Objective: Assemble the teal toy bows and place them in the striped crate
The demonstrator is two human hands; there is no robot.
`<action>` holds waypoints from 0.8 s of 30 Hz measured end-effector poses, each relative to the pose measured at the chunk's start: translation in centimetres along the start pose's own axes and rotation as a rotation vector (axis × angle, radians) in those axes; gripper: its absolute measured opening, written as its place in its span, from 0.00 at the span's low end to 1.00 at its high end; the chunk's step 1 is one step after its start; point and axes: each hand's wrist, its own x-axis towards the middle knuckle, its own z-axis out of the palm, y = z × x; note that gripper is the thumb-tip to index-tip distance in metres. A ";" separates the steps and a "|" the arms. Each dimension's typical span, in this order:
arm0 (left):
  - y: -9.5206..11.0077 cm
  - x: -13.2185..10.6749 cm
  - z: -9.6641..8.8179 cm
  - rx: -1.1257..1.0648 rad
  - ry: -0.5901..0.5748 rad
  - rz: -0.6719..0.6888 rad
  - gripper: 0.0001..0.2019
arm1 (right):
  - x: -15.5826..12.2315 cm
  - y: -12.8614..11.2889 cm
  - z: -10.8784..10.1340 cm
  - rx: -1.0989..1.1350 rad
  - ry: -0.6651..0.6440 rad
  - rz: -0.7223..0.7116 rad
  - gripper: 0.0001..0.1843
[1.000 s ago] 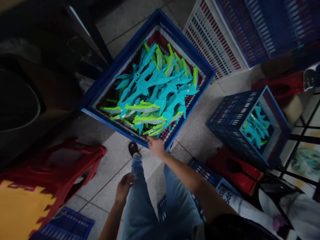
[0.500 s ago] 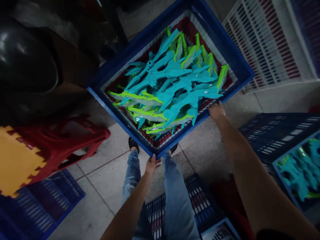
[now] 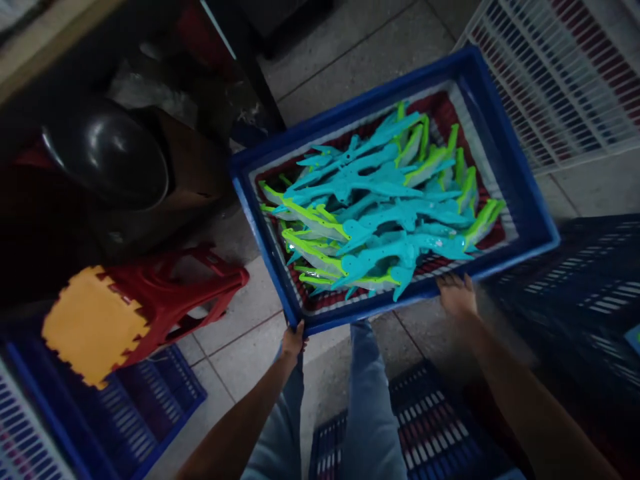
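A blue plastic crate (image 3: 523,157) hangs in front of my legs, tilted in view, with a red and white lining showing inside. Several turquoise plastic parts (image 3: 380,220) with lime-green and grey pieces lie heaped in it. My left hand (image 3: 293,339) grips the crate at its near left corner, fingers partly hidden by the rim. On the near long side, toward the right, my right hand (image 3: 457,295) is closed round the edge, its fingertips over the rim.
To the left stand a red stool (image 3: 175,300) with a yellow foam mat (image 3: 95,327) and blue crates (image 3: 150,407). A dark rounded object (image 3: 117,153) sits beyond. White crates (image 3: 565,87) and dark blue crates (image 3: 580,287) are at right; another crate (image 3: 430,407) is by my legs.
The crate has turned and shifted right and lower in view, both hands still gripping it. My view has shifted, so the stool and the dark rounded object appear further right.
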 end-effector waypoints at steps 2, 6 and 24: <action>-0.1 1.1 -2.3 0.084 -0.005 0.041 0.14 | -3.2 -2.4 1.4 0.013 -0.039 0.061 0.22; 1.8 4.2 -8.0 0.211 0.028 0.173 0.13 | -8.8 -9.5 2.1 0.076 -0.122 0.164 0.22; 7.5 4.2 -22.2 -1.036 -0.301 0.089 0.19 | -5.2 -38.6 -8.2 0.311 -0.504 0.206 0.23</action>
